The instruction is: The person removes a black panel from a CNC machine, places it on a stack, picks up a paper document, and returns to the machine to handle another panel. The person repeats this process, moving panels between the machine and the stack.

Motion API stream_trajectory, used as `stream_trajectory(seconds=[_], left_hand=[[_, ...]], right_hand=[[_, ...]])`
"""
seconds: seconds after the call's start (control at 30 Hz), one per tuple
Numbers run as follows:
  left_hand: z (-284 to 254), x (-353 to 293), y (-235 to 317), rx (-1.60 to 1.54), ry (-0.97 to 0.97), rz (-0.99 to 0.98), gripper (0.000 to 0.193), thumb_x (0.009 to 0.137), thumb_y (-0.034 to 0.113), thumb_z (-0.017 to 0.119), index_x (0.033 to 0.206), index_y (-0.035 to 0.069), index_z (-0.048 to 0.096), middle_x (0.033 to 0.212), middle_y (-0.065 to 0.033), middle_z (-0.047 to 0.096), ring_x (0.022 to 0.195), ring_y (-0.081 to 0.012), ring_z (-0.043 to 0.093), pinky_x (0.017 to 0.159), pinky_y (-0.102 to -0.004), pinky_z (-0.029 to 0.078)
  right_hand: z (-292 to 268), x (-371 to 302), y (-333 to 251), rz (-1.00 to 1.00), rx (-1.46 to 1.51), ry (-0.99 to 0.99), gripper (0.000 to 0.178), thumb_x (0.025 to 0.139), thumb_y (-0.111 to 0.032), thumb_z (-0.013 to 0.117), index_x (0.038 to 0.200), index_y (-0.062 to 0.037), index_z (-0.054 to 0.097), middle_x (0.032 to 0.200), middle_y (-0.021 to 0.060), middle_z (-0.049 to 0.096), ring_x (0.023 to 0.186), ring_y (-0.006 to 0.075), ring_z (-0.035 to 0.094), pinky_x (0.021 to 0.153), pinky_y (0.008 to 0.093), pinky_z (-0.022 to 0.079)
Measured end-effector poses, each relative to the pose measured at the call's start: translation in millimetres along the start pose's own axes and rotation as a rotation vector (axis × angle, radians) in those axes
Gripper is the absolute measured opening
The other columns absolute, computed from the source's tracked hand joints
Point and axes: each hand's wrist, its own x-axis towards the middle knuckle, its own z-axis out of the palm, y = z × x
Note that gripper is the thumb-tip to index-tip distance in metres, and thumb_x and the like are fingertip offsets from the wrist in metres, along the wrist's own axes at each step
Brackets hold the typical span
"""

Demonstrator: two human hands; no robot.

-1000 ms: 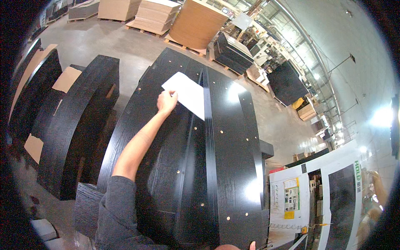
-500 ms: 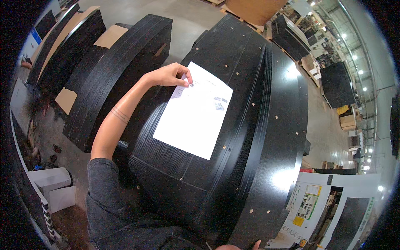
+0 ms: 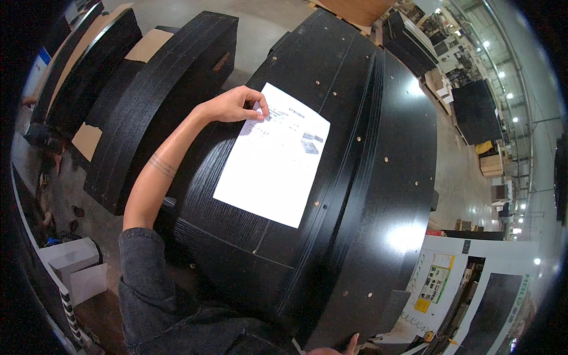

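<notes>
My left hand pinches the upper left edge of a white printed sheet of paper between thumb and fingers. The sheet carries lines of print and a small picture, and it lies over a stack of black wood-grain panels. To the right is another black panel with small round holes along its sides, shining under the lamps. At the bottom edge, only a bit of my right hand shows by the near end of that panel; most of its fingers are hidden.
More stacks of black panels stand on the floor to the left, with cardboard pieces among them. A white machine with a notice panel is at the lower right. Further stacks stand beyond on the right.
The view has shifted slightly, so the panels sit a little higher and further left. The print on the sheet shows more clearly. My left hand keeps its pinch on the paper.
</notes>
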Motion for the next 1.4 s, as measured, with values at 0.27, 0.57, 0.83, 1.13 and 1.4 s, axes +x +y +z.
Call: stream_trajectory(seconds=[0.27,0.57,0.83,1.13,1.4], left_hand=[[3.0,-2.4,-3.7,-0.026,0.016,0.020,0.018,0.087,0.025,0.081,0.100,0.012,0.077,0.090,-0.0020,0.073,0.075,-0.0154,0.055,0.073,-0.0335,0.046],[3.5,-4.5,1.5,0.059,0.044,-0.014,0.018,0.088,0.025,0.081,0.099,0.012,0.077,0.086,-0.0026,0.071,0.073,-0.0152,0.054,0.071,-0.0332,0.044],[4.0,-4.6,-0.4,0.057,0.051,0.003,0.016,0.088,0.024,0.080,0.098,0.011,0.077,0.085,-0.0021,0.071,0.073,-0.0149,0.053,0.069,-0.0334,0.043],[5.2,-6.8,2.0,0.062,0.051,0.007,0.016,0.088,0.023,0.080,0.098,0.011,0.077,0.088,-0.0025,0.072,0.074,-0.0150,0.053,0.071,-0.0336,0.044],[6.8,-7.4,5.0,0.099,0.055,0.009,0.018,0.089,0.025,0.080,0.099,0.010,0.077,0.086,-0.0024,0.071,0.074,-0.0150,0.053,0.068,-0.0323,0.043]], right_hand=[[3.9,1.5,11.0,-0.007,0.014,0.009,0.062,0.096,-0.046,0.067,0.141,-0.0062,0.050,0.136,0.0131,0.057,0.118,0.0318,0.056,0.104,0.0447,0.046],[6.0,0.4,13.5,-0.021,0.023,0.042,0.059,0.091,-0.041,0.075,0.137,-0.0129,0.051,0.132,0.0110,0.058,0.112,0.0304,0.057,0.100,0.0448,0.049],[10.3,-4.5,14.4,-0.040,0.049,0.072,0.059,0.087,-0.036,0.082,0.134,-0.0190,0.051,0.128,0.0092,0.059,0.106,0.0293,0.058,0.096,0.0448,0.052],[-12.1,11.1,27.8,-0.050,0.074,0.086,0.062,0.082,-0.031,0.089,0.131,-0.0258,0.051,0.123,0.0071,0.059,0.100,0.0279,0.059,0.091,0.0449,0.055],[-73.9,96.0,77.9,0.304,0.061,-0.183,0.056,0.091,-0.063,0.070,0.127,-0.0195,0.065,0.103,-0.0007,0.064,0.084,0.0185,0.061,0.116,0.0428,0.036]])
